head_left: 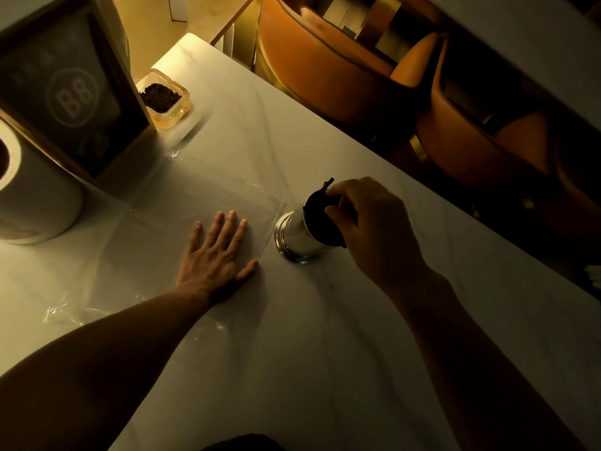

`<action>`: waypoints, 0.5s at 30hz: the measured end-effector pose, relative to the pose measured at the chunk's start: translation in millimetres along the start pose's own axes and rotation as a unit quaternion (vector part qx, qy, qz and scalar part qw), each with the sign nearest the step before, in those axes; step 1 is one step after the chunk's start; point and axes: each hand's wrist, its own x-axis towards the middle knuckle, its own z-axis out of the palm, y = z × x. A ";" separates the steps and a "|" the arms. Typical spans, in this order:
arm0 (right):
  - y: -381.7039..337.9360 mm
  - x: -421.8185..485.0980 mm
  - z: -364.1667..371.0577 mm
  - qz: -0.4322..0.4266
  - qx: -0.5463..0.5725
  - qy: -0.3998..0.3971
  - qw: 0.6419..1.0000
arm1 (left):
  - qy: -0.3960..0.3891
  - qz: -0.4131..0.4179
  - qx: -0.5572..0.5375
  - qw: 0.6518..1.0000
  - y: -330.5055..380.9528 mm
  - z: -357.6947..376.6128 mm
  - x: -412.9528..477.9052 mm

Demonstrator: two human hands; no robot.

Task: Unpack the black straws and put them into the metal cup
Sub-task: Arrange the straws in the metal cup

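Clear wrapper (pixel 201 196) beside metal cup (pixel 297 236)

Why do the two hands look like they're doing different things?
The left hand lies flat, fingers spread, on the clear plastic wrapper; the right hand is curled over the metal cup, pinching the black straws. The left holds nothing; the right grips. Both are bare.

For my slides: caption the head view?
Right hand settles black straws in the metal cup; left hand flat on clear wrapper.
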 end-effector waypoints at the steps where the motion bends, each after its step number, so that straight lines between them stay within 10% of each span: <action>1: -1.0 -0.2 -8.2 0.008 0.011 0.015 1.000 | 0.000 0.001 0.000 1.000 -0.2 -0.4 -0.3; 15: 22.3 -36.8 -117.5 0.131 0.086 0.094 0.983 | 0.016 0.003 0.002 1.000 -1.9 2.1 -1.2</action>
